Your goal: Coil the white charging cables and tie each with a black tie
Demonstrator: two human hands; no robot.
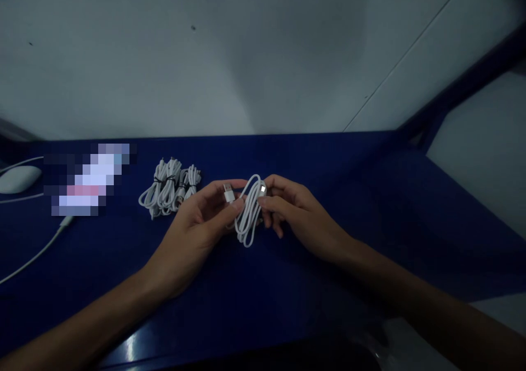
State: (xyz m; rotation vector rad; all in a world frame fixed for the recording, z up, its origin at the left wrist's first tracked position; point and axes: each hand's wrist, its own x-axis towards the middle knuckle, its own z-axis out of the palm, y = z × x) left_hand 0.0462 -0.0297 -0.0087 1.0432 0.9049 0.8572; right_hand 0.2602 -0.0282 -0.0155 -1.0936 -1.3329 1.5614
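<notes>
A white USB cable [249, 212], coiled into a long bundle, is held up between both hands over the blue table. My left hand [201, 215] is closed on the coil's left side, thumb in front. The cable's USB plug sticks up beside that thumb. My right hand [291, 204] pinches the coil's right side, at a small piece with a bright metal face. Whether a tie goes round this coil I cannot tell. Just left of my left hand lie several white cable bundles [166, 187] with dark ties; my fingers partly hide the nearest.
On the left, a lit phone [94, 179], blurred out, has a white charging cord [45, 256] plugged in. A white computer mouse [19, 179] lies at the far left. The blue table [263, 305] ends against a pale wall [246, 58]; a blue frame bar slants at the right.
</notes>
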